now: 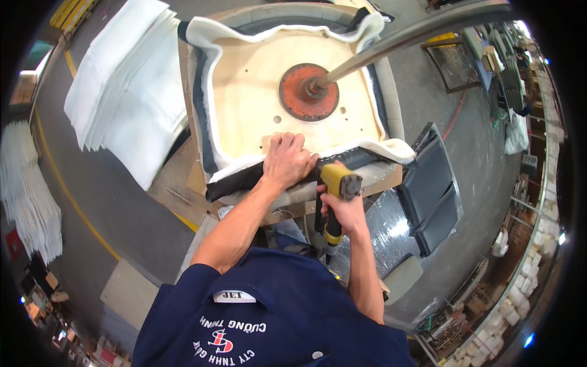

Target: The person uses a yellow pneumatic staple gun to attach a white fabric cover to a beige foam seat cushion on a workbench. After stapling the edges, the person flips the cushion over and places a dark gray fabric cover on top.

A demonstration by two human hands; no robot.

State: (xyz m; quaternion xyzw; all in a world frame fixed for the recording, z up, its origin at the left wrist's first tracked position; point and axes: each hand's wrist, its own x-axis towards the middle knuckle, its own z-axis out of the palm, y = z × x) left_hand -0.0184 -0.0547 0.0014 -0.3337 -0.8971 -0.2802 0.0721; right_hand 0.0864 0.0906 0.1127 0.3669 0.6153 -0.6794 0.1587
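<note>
A pale plywood seat panel (239, 116) lies in front of me with white padding (211, 73) rising round its edges. Black cover material (239, 180) is folded up over the near edge. My left hand (285, 159) is closed on that near edge, its fingers curled over the padding and cover against the wood. In my right hand (350, 213) is a yellow and black staple gun (340, 179), its head close to the near edge, just right of my left hand. The gun's nose is hidden from view.
A worn orange disc (292, 101) on a slanting metal rod (409, 46) presses on the panel's middle. White padding sheets (131, 92) are stacked to the left. Black cushioned pieces (431, 189) lie lower right, by plastic wrap (382, 229). A padded grey rim (394, 110) surrounds the panel.
</note>
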